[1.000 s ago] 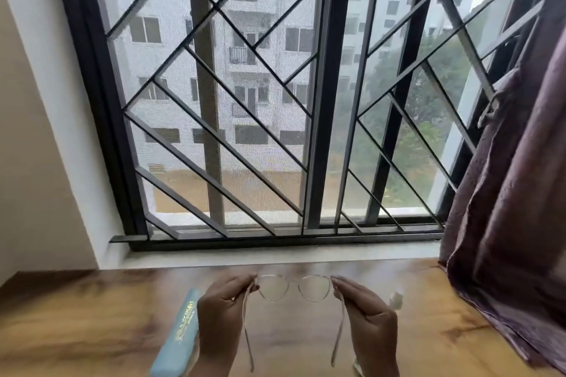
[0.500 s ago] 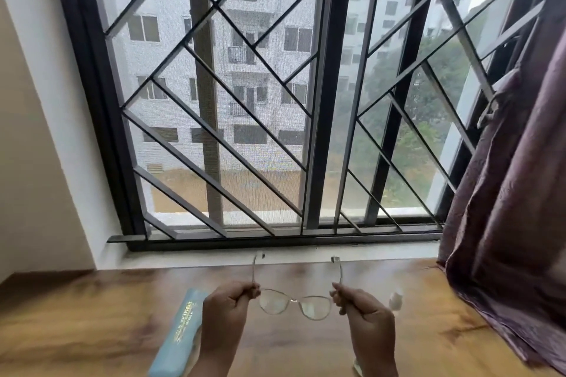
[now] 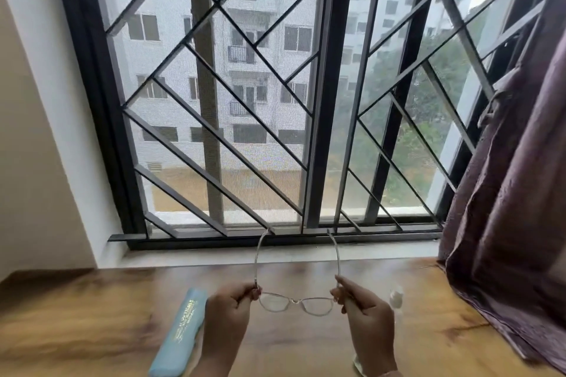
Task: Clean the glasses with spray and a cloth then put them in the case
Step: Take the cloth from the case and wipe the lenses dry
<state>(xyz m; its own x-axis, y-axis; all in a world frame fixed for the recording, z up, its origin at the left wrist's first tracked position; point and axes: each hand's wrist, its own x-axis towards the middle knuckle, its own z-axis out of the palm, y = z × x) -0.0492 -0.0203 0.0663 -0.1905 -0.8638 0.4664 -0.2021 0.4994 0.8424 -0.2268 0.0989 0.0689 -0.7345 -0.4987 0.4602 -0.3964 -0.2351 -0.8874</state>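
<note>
The glasses [image 3: 295, 303] hang in the air above the near middle of the counter [image 3: 76, 315], lenses down and toward the person, both temples open and pointing up toward the window [image 3: 275, 101]. The left hand [image 3: 228, 312] pinches the frame at its left hinge, fingers curled in; the right hand [image 3: 364, 312] pinches the right hinge the same way. Neither hand touches a lens.

This looks like an inspection against the daylight, either before spraying or as a check on the wipe; the pictures do not settle which. No cloth can be made out. To do it well, keep the grip out at the hinges so no fingerprint lands on the glass, and tilt the frame slowly so smears catch the light from the window. The temples are thin wire and will flex, so hold lightly and do not pull the hinges apart.

The spray [image 3: 396, 298], a small white bottle, stands just right of the right hand, toward the curtain [image 3: 514, 193]. The case [image 3: 180, 333], pale blue and closed, lies on the counter just left of the left hand, running toward the near edge. Before reaching for either, shift the glasses into one hand by a temple; the bottle is close enough to be knocked over by the right wrist.
</note>
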